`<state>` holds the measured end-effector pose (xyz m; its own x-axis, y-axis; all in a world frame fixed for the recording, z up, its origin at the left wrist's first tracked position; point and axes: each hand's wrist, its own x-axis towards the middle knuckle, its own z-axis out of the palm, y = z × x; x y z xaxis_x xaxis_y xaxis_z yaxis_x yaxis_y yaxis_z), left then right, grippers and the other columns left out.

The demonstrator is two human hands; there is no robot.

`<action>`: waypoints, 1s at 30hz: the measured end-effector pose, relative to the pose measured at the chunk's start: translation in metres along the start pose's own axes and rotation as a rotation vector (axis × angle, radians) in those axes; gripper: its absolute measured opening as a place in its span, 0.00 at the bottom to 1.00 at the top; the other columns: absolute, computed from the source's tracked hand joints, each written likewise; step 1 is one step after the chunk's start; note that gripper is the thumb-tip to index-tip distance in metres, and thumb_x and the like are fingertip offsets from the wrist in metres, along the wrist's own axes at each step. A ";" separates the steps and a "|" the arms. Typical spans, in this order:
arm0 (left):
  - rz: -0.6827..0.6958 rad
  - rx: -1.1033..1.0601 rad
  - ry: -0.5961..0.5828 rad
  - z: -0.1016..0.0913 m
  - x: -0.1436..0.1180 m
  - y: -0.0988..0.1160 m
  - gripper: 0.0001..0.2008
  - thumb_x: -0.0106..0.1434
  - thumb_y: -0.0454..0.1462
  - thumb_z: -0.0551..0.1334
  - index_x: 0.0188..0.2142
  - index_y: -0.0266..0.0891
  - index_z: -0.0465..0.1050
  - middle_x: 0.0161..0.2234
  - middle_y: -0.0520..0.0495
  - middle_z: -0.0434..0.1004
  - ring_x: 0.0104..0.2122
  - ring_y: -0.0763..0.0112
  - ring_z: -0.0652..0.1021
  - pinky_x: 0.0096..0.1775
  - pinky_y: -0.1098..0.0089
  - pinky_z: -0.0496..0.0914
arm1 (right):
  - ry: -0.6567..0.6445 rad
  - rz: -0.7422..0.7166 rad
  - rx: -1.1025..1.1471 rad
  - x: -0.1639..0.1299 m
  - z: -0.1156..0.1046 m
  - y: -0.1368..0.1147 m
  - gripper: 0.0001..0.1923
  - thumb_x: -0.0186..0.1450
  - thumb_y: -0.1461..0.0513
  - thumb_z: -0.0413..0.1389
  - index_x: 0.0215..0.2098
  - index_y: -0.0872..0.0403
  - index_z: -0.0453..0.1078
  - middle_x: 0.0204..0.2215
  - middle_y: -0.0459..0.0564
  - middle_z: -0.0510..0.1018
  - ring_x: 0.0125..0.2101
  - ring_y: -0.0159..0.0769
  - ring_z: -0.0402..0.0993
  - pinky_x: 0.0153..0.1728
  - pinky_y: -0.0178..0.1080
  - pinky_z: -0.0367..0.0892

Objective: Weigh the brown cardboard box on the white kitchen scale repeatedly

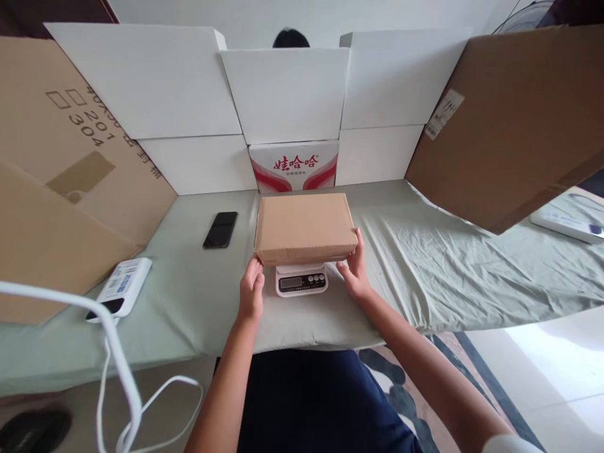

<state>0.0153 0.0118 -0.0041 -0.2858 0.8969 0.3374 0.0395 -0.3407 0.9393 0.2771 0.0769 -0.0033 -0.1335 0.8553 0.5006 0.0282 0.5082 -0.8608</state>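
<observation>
A closed brown cardboard box sits over a white digital kitchen scale. The scale's front, with its dark display and several round buttons, sticks out below the box; its platform is hidden. At the box's near left corner, my left hand grips it with the fingertips at the lower edge. My right hand holds the near right corner, fingers along the side and thumb low by the front edge. Whether the box rests fully on the scale or is partly held up, I cannot tell.
A black phone lies left of the box on the green cloth. White boxes form a wall behind, with large cardboard sheets at both sides. A white device and a white cable are at left.
</observation>
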 end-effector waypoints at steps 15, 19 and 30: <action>-0.076 -0.017 0.099 -0.001 -0.008 -0.004 0.39 0.64 0.61 0.58 0.67 0.43 0.66 0.68 0.36 0.67 0.70 0.48 0.64 0.69 0.52 0.58 | 0.009 -0.016 0.019 0.001 0.003 -0.003 0.44 0.68 0.45 0.56 0.75 0.34 0.38 0.73 0.51 0.52 0.71 0.53 0.56 0.69 0.61 0.59; -0.100 -0.016 0.116 -0.001 -0.007 -0.005 0.41 0.62 0.62 0.59 0.67 0.43 0.65 0.68 0.36 0.66 0.70 0.48 0.64 0.69 0.52 0.59 | 0.016 -0.012 0.004 0.002 0.002 -0.006 0.44 0.68 0.44 0.56 0.75 0.34 0.38 0.72 0.52 0.55 0.70 0.54 0.58 0.68 0.63 0.60; -0.062 -0.050 0.137 -0.002 -0.005 -0.006 0.41 0.62 0.61 0.60 0.66 0.37 0.67 0.67 0.31 0.68 0.67 0.47 0.68 0.68 0.51 0.61 | 0.023 -0.016 -0.008 0.005 0.002 -0.004 0.46 0.67 0.42 0.56 0.75 0.40 0.40 0.73 0.55 0.52 0.69 0.56 0.58 0.67 0.62 0.60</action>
<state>0.0145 0.0087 -0.0116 -0.4140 0.8712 0.2640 -0.0292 -0.3026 0.9527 0.2747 0.0795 0.0024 -0.1109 0.8490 0.5166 0.0347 0.5228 -0.8518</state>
